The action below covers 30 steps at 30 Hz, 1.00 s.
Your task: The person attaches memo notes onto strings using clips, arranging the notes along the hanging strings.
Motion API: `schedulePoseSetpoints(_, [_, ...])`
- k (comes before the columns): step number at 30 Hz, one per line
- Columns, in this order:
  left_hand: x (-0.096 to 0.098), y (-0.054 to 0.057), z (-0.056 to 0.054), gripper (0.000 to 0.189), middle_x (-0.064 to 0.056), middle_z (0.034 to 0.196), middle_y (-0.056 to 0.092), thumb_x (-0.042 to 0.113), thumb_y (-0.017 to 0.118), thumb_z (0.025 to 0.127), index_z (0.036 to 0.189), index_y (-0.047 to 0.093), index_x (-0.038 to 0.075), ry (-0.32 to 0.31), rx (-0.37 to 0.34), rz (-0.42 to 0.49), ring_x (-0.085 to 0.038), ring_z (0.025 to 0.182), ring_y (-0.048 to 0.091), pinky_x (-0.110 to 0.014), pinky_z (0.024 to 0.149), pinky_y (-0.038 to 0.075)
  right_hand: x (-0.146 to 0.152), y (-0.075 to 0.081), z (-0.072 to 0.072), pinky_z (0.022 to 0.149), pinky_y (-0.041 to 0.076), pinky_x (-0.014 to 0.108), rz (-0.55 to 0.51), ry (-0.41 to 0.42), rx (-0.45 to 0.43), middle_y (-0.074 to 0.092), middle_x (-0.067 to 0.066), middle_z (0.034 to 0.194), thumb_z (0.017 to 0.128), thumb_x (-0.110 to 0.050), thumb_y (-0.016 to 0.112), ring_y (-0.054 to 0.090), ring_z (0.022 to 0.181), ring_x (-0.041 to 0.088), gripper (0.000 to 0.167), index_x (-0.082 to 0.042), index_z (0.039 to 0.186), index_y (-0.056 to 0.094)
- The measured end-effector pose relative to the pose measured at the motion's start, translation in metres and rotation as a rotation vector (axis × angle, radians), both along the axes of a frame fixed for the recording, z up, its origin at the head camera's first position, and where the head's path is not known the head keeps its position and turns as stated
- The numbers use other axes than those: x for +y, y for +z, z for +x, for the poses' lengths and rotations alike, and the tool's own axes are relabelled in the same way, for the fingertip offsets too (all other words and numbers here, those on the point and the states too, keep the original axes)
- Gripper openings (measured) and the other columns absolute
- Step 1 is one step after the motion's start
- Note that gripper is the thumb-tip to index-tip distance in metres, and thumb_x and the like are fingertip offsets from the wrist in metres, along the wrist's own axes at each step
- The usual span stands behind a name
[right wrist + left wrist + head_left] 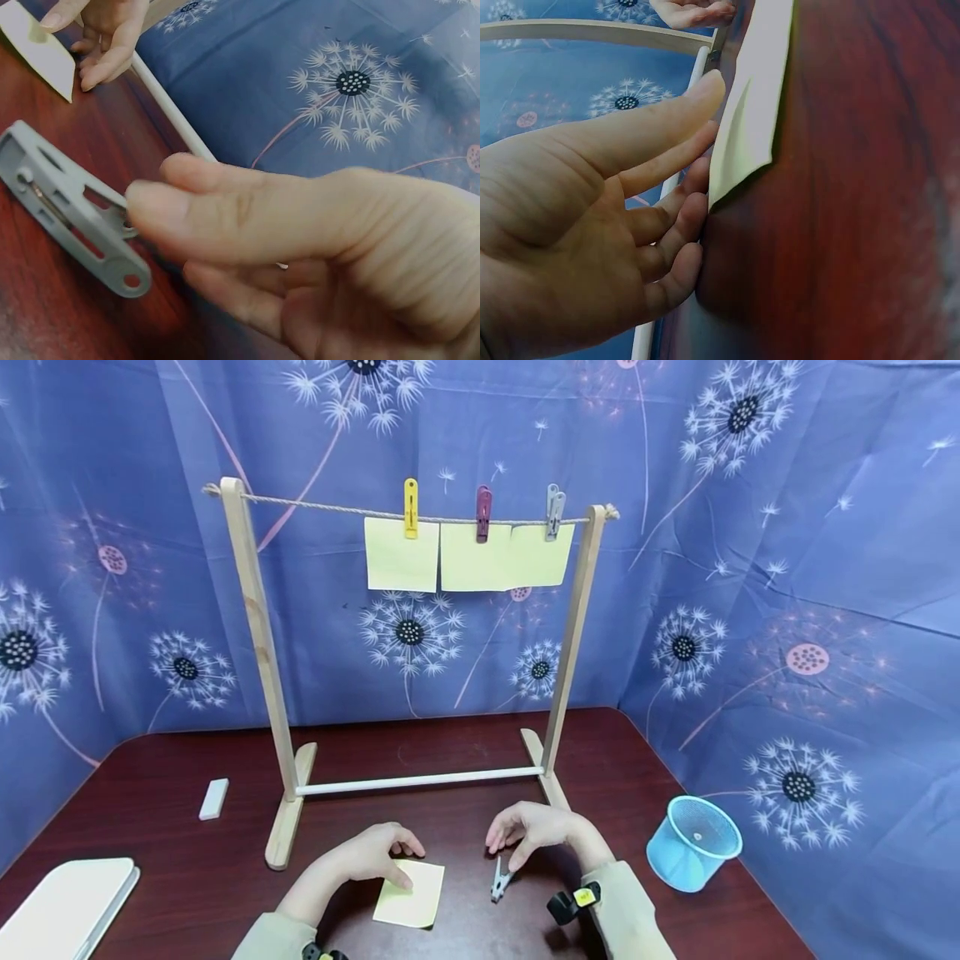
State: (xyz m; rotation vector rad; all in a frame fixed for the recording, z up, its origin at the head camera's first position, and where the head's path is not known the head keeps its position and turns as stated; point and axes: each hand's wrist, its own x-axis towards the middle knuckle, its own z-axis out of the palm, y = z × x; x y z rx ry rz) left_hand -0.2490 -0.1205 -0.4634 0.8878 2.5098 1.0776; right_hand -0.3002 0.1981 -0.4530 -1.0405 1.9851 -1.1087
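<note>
In the head view my left hand (pixel 375 853) is at a pale yellow square of paper (pixel 417 897), its thumb over the paper's left part. The left wrist view shows the fingers loosely bent beside the lifted, slightly creased edge of the paper (pixel 754 112), thumb apart from them. My right hand (pixel 534 828) is bent over a grey clothespin (pixel 499 885). From the right wrist, the thumb tip overlaps one leg of the clothespin (pixel 75 210), whose other leg stands free; the fingers are spread apart behind the thumb.
A wooden frame (pixel 258 635) carries a rope (pixel 322 508) where yellow, maroon and grey clothespins hold yellow papers (pixel 401 560). A blue mesh cup (pixel 693 843) stands at the right. At the left lie a small white block (pixel 214 799) and a white flat case (pixel 67 906).
</note>
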Motion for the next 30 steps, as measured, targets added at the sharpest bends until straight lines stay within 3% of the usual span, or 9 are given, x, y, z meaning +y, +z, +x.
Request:
schedulePoseSetpoints(9, [0.0013,-0.0037,0.0000,0.039,0.004,0.089,0.060,0.004,0.089,0.062,0.096,0.070,0.007,0.013,0.033,-0.002,-0.004,0.081,0.050,-0.023,0.074,0.045,-0.0024,-0.0026,-0.0005,0.085,0.052,0.025,0.039,0.013,0.050,0.070,0.028,0.101,0.073,0.004,0.080,0.060,0.089,0.006,0.033,0.008,0.103,0.066])
schedulePoseSetpoints(16, [0.0042,-0.0002,0.0019,0.037,0.003,0.086,0.061,-0.001,0.087,0.062,0.094,0.070,0.006,0.065,0.016,-0.025,-0.008,0.080,0.050,-0.024,0.072,0.044,-0.0048,-0.0064,0.0012,0.076,0.053,0.021,-0.005,-0.151,0.162,0.071,0.023,0.095,0.072,-0.001,0.082,0.060,0.082,0.006,0.033,0.005,0.101,0.068])
schedulePoseSetpoints(21, [0.0059,0.0010,0.0031,0.037,0.004,0.081,0.061,-0.004,0.087,0.060,0.092,0.070,0.005,0.079,0.023,-0.016,-0.004,0.075,0.049,-0.021,0.068,0.043,-0.0069,-0.0095,0.0012,0.075,0.053,0.021,-0.012,-0.275,0.253,0.072,0.016,0.093,0.072,-0.003,0.083,0.062,0.080,0.007,0.033,0.004,0.101,0.068])
schedulePoseSetpoints(30, [0.0048,-0.0010,0.0030,0.034,0.005,0.076,0.057,-0.006,0.086,0.058,0.087,0.070,0.006,0.114,0.055,-0.012,-0.004,0.070,0.047,-0.020,0.064,0.041,-0.0094,-0.0090,-0.0004,0.076,0.054,0.024,-0.029,-0.313,0.271,0.071,0.017,0.097,0.073,-0.004,0.083,0.063,0.084,0.012,0.037,0.004,0.106,0.068])
